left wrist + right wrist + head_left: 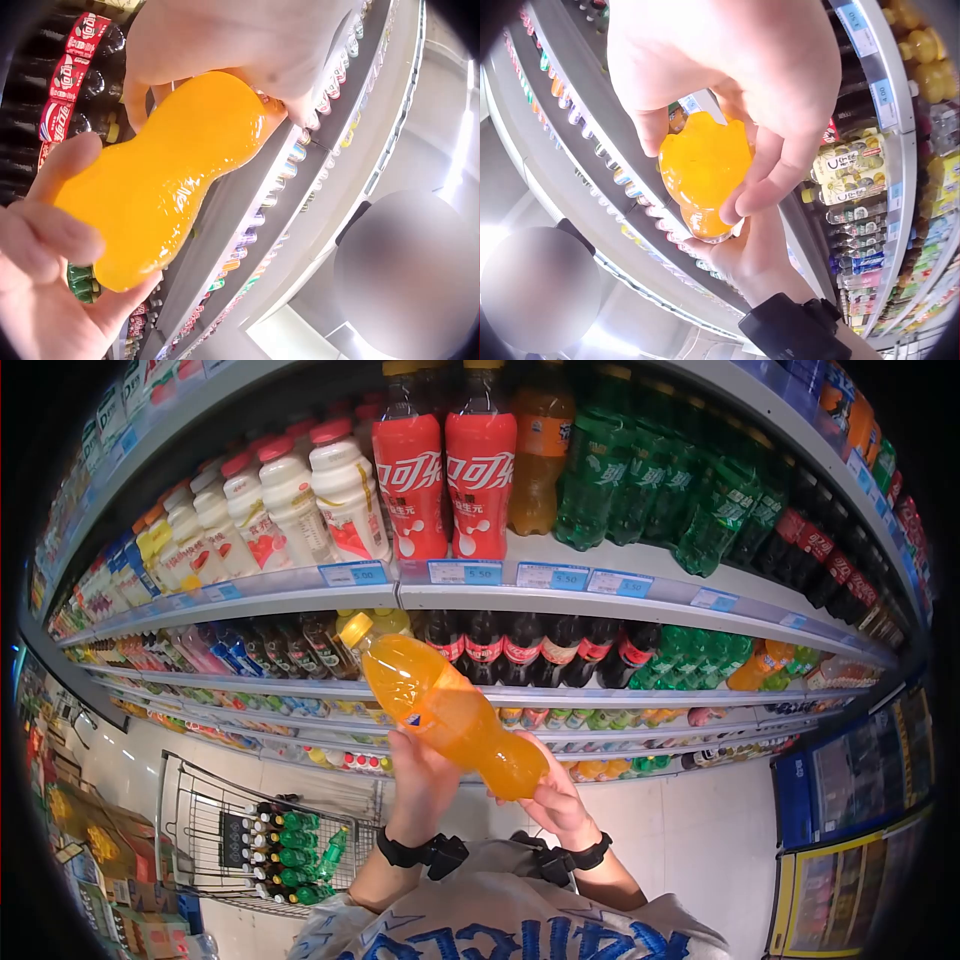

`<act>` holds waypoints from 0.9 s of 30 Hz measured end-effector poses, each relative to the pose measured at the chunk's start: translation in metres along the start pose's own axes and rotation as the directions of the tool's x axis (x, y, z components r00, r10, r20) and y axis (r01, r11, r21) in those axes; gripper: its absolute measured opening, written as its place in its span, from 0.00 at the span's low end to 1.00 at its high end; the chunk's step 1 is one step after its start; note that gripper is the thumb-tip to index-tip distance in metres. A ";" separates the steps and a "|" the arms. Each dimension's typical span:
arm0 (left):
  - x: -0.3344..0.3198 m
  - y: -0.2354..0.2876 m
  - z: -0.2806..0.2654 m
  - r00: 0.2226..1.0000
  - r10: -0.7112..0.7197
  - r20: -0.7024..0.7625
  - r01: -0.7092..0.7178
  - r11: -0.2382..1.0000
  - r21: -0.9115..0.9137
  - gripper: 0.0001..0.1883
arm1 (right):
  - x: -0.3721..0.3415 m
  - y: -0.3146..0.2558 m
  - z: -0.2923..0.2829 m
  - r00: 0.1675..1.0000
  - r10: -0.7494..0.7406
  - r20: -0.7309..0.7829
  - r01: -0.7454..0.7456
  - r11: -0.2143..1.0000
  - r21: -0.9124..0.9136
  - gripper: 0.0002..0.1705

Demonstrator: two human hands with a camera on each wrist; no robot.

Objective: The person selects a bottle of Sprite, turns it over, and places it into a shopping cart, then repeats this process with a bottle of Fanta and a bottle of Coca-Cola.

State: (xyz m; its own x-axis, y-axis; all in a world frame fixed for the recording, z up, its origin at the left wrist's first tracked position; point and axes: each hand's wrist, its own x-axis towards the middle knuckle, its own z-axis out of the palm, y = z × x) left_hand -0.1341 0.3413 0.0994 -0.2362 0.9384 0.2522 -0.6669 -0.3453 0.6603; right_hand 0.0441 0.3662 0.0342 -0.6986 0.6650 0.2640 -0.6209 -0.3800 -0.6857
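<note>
A large bottle of orange drink (450, 710) with a yellow cap is held tilted in front of the shelves in the head view, its cap to the upper left. The left hand (422, 775) grips it around its middle from the left. At its base the right hand (555, 800) pinches it with thumb and fingers. In the left wrist view the bottle (172, 165) lies between the left hand (225, 45) at the top and the right hand (60, 262) at lower left. The right wrist view shows the right hand (735, 82) around the bottle's base (705, 161).
A shelf edge (480, 596) with price tags runs behind the bottle; red-labelled cola bottles (480, 490) and green bottles (600, 480) stand above it. Dark cola bottles (520, 650) fill the shelf below. At lower left a wire cart (200, 830) holds several green-and-dark bottles (295, 845).
</note>
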 end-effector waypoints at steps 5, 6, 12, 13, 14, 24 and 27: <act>0.001 0.001 0.003 0.990 -0.051 -0.133 0.039 0.995 -0.090 0.40 | 0.000 -0.006 0.008 0.997 -0.003 -0.083 -0.013 0.982 -0.190 0.45; 0.001 0.001 0.003 0.991 -0.031 -0.129 0.016 0.992 -0.122 0.39 | 0.001 -0.004 0.006 0.999 -0.003 -0.044 -0.003 0.992 -0.123 0.45; 0.000 0.000 0.000 0.999 0.031 0.027 -0.024 0.969 -0.248 0.39 | -0.001 0.006 -0.004 0.968 0.177 0.180 -0.225 0.929 0.295 0.49; -0.001 0.000 0.001 0.999 0.018 0.029 -0.010 0.967 -0.255 0.39 | -0.003 0.007 -0.001 0.969 0.184 0.164 -0.228 0.921 0.317 0.52; -0.002 0.002 0.003 0.999 0.019 0.027 -0.011 0.967 -0.255 0.39 | -0.005 0.008 -0.003 0.969 0.185 0.164 -0.229 0.920 0.318 0.52; -0.010 0.007 0.014 0.999 -0.002 -0.034 0.002 1.000 0.025 0.39 | -0.007 -0.001 -0.011 1.000 0.000 0.018 0.001 0.999 -0.047 0.42; -0.006 0.006 0.013 1.000 0.022 -0.015 -0.022 1.000 -0.016 0.38 | -0.004 -0.008 -0.004 0.999 -0.014 -0.048 0.003 0.975 -0.222 0.44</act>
State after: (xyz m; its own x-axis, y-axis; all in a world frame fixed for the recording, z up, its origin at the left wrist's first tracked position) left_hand -0.1275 0.3334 0.1107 -0.2609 0.9308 0.2562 -0.6729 -0.3656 0.6431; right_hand 0.0532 0.3691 0.0363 -0.6715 0.7008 0.2408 -0.5286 -0.2253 -0.8184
